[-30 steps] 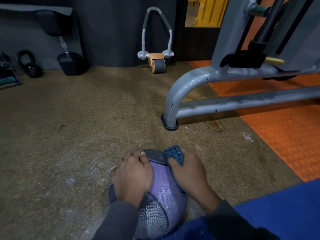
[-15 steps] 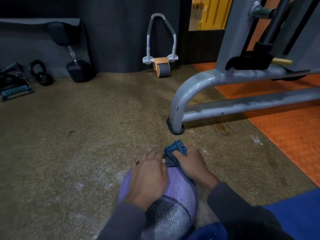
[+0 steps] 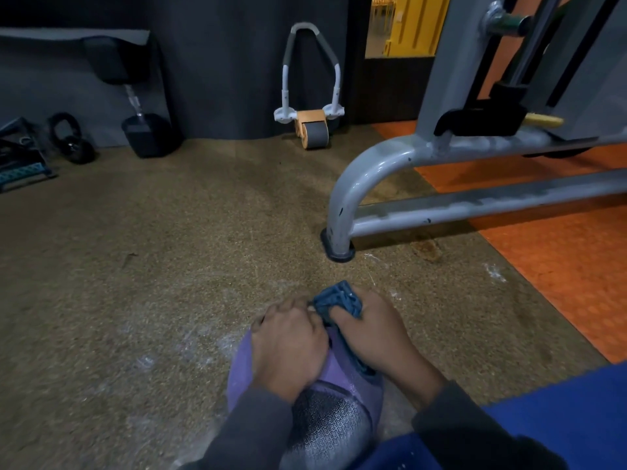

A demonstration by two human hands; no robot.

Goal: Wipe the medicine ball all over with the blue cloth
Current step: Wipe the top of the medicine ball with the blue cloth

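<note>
The medicine ball (image 3: 334, 401), purple with a grey patterned panel, sits on the speckled brown floor (image 3: 169, 266) right in front of the person, its near side against a blue mat (image 3: 559, 408) at the lower right. The left hand (image 3: 288, 347) lies over the top left of the ball, fingers curled down its far side and gripping it. The right hand (image 3: 373, 334) presses on the upper right of the ball with the blue cloth (image 3: 336, 300) bunched in its curled fingers; the cloth bulges out past the fingertips at the ball's far edge, and a strip of it shows beneath the palm. The 2 hands nearly touch at the knuckles. Ahead and to the left the floor lies open. To the right, the foot of a grey machine frame (image 3: 342, 212) stands near the ball, with orange flooring (image 3: 559, 266) beyond it. Against the far dark wall stand an ab roller (image 3: 312, 127), a dumbbell (image 3: 142, 130) and a kettlebell (image 3: 73, 140), all well apart from the ball.
</note>
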